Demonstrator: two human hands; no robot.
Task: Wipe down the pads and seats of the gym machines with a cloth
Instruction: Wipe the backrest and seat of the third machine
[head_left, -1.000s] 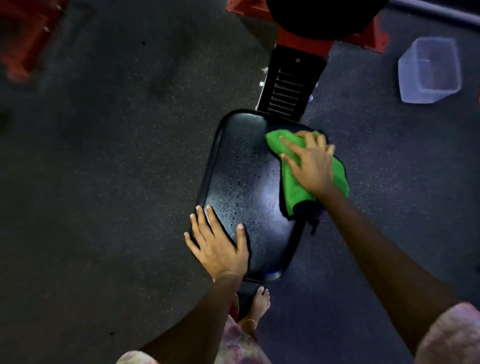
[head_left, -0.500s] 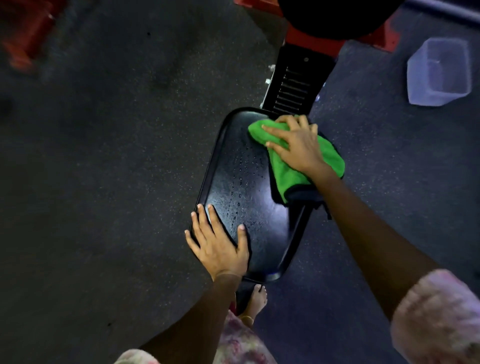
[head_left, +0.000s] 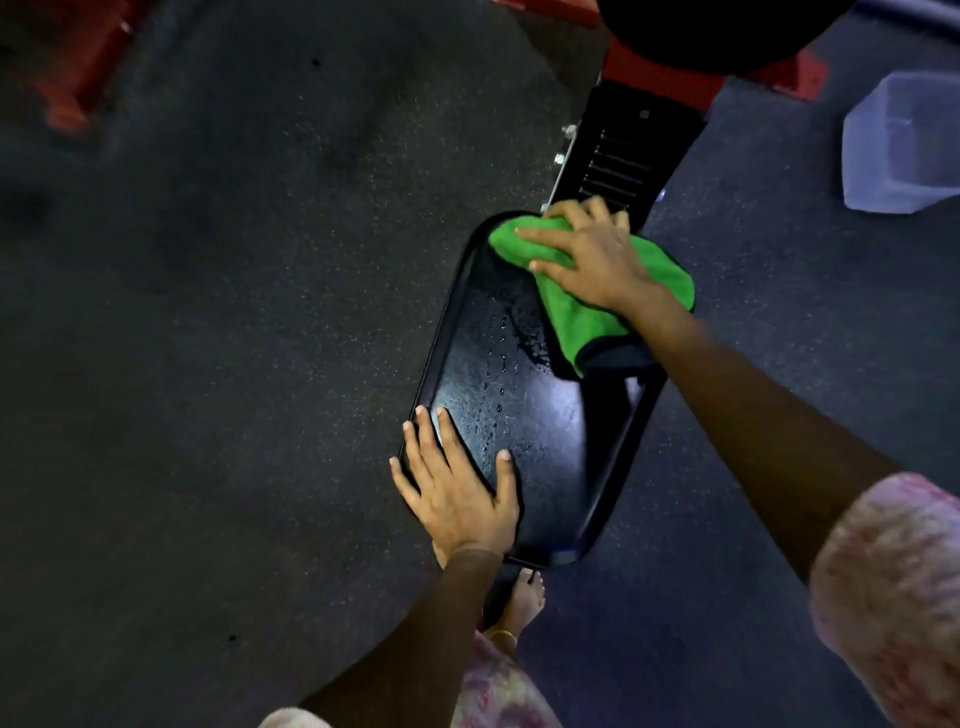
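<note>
A black padded gym seat (head_left: 540, 431) lies below me, shiny and dotted with water drops. My right hand (head_left: 592, 254) presses a folded green cloth (head_left: 576, 312) flat onto the seat's far end, fingers spread over it. My left hand (head_left: 454, 486) rests flat on the seat's near left edge, fingers apart, holding nothing. The cloth's dark underside shows at its near fold.
A black slotted bracket (head_left: 623, 156) and red machine frame (head_left: 654, 67) rise behind the seat. Another black pad (head_left: 727, 31) overhangs at the top. A clear plastic tub (head_left: 898, 140) sits on the dark rubber floor at right. My bare foot (head_left: 524, 597) stands under the seat's near end.
My right hand has slid the green cloth away from me and leftward, from the seat's right middle to its far end. My left hand has stayed in place.
</note>
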